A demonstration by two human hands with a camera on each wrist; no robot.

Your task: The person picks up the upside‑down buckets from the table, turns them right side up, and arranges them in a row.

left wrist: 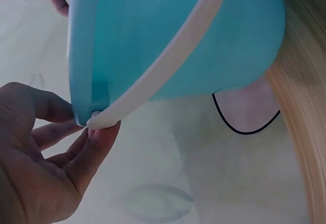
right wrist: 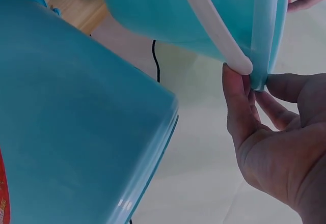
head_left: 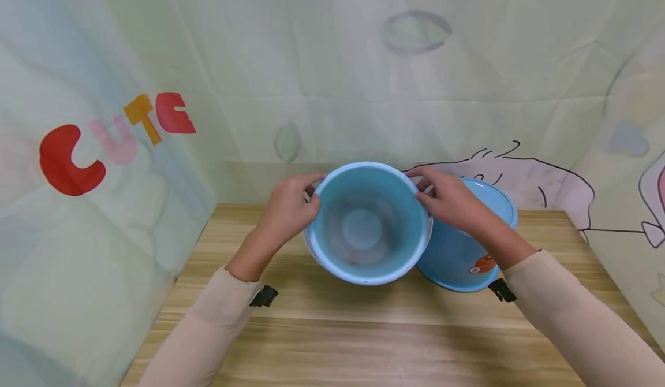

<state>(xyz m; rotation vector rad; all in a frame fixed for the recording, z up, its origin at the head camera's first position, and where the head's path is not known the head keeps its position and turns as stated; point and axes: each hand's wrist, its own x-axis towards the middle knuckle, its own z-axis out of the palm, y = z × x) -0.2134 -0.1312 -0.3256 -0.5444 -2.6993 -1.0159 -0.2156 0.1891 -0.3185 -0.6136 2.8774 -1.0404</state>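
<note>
A light blue plastic bucket (head_left: 362, 229) is tilted with its open mouth facing me in the head view. My left hand (head_left: 292, 207) pinches the rim on the left, thumb and fingers on either side of it. On the opposite side my right hand (head_left: 443, 195) pinches the rim in the same way. Both wrist views show the bucket's white handle (left wrist: 168, 63) lying along its outside, one end beside each hand's fingers. Inside the bucket I see only its bare bottom.
Right of the bucket, partly behind my right forearm, stands a darker blue container (head_left: 452, 260) with a red sticker (head_left: 483, 264). The wooden tabletop (head_left: 332, 341) lies below. Printed cloth (head_left: 332, 86) hangs behind and at both sides.
</note>
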